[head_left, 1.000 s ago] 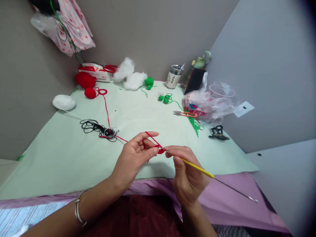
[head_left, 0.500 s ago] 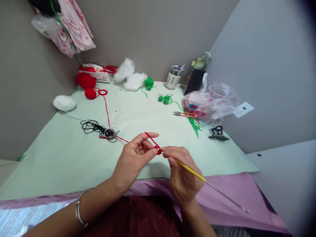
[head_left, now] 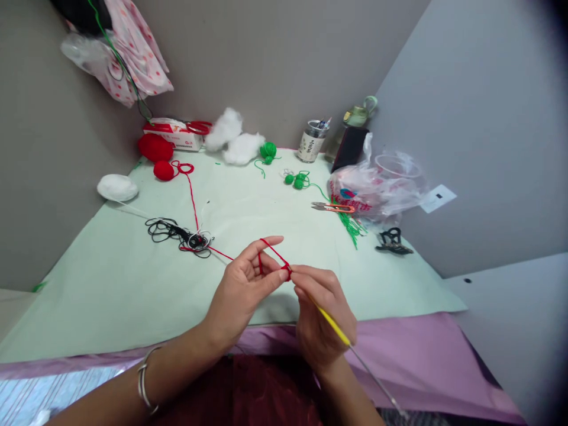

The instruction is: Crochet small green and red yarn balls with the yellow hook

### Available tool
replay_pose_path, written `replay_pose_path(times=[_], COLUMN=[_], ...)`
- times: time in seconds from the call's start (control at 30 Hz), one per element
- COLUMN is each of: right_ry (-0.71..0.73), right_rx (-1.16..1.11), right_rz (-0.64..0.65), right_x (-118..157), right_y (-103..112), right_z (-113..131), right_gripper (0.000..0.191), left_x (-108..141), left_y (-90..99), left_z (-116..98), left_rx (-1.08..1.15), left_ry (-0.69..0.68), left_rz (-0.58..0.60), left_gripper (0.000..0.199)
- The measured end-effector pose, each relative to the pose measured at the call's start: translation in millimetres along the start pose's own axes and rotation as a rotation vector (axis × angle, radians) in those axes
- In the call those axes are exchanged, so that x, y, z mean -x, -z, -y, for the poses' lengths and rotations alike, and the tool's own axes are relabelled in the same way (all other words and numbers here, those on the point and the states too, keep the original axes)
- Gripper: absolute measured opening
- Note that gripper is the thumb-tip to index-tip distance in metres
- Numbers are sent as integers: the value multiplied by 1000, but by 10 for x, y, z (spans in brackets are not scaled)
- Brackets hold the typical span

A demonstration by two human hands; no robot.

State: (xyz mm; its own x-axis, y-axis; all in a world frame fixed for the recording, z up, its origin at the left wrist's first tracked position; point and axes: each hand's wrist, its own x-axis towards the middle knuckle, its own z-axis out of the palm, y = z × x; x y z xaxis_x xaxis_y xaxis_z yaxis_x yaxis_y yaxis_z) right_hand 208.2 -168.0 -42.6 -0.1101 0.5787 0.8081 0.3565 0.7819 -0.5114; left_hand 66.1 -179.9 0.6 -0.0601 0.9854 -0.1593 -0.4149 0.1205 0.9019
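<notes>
Between thumb and fingers, my left hand (head_left: 243,279) pinches a small red crochet piece (head_left: 286,272). Red yarn (head_left: 276,251) runs over its raised index finger and down to the piece. My right hand (head_left: 326,313) grips a crochet hook (head_left: 333,326) with a yellow handle and a metal shaft, closed around it like a pen. The hook's tip meets the red piece, though fingers partly cover it. From the left hand the yarn trails back past a black yarn tangle (head_left: 177,232) towards a red yarn ball (head_left: 164,170).
Red yarn (head_left: 155,147), a white yarn ball (head_left: 118,187) and white stuffing (head_left: 243,148) lie along the back and left. Thread snips (head_left: 332,207), green strands (head_left: 350,228), a plastic bag (head_left: 368,186) and a black hair clip (head_left: 393,241) are at right. A pen holder (head_left: 312,142) stands behind.
My right hand has turned, so the hook's rear end swings down and to the left. My left hand stays nearly in place, still pinching the red piece.
</notes>
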Motion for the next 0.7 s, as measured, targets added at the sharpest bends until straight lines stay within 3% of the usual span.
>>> replay_pose_path(times=[0.13,0.2,0.43,0.57,0.7], right_ry=[99,52,-398,-487,-495], right_rx=[171,121,-423,-502,-485], right_rz=[-11,-27,-130,-45,-44], right_x=[85,62,-155,-164,-144], right_y=[5,26,76,45,37], right_z=[-16,-3,40,2,-8], right_gripper=[44,39,18,17,17], left_x=[-6,-16,-18,-3,-9], left_y=[17,41,48,35,55], left_z=[-37,-57,-92,-64,-46], left_rx=[200,265,138,49,28], left_ry=[204,278,119,99,88], left_rz=[74,114,75,114,128], left_gripper=[60,57,46,42,43])
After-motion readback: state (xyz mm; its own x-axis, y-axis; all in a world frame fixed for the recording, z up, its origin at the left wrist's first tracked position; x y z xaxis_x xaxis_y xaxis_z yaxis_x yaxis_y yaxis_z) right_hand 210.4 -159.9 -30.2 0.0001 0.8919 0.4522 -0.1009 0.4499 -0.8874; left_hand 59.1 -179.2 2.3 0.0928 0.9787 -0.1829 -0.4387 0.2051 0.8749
